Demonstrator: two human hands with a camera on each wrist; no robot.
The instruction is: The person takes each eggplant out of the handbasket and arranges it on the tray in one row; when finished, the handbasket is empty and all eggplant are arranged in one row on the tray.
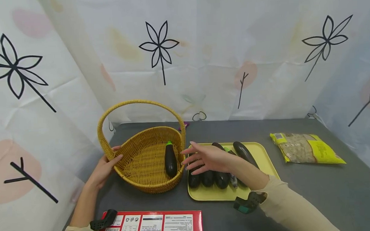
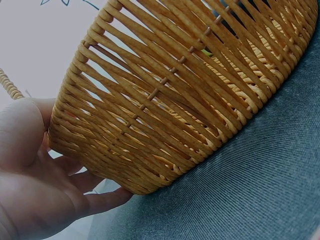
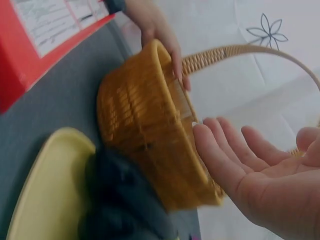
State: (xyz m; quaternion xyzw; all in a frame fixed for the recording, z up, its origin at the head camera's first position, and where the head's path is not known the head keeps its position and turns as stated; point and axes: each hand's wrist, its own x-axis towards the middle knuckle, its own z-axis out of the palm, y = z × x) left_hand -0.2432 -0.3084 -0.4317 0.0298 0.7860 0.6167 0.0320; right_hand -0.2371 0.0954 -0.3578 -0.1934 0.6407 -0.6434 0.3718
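A wicker basket (image 1: 140, 164) with a tall arched handle stands on the grey table. One eggplant (image 1: 170, 162) with a green stem lies inside, toward its right side. My left hand (image 1: 102, 169) grips the basket's left rim, thumb over the edge and fingers against the outer weave (image 2: 150, 110). Between basket and tray, my right hand (image 1: 209, 159) hovers with its fingers spread and nothing held. Beneath it, a yellow tray (image 1: 206, 196) carries several dark eggplants (image 1: 221, 180), partly hidden by the hand and forearm.
A red and white printed box (image 1: 152, 227) lies at the near edge, in front of the basket. To the right of the tray is a yellow plastic bag (image 1: 308, 148) with pale contents. Patterned white curtains (image 1: 216, 60) close off the back and sides.
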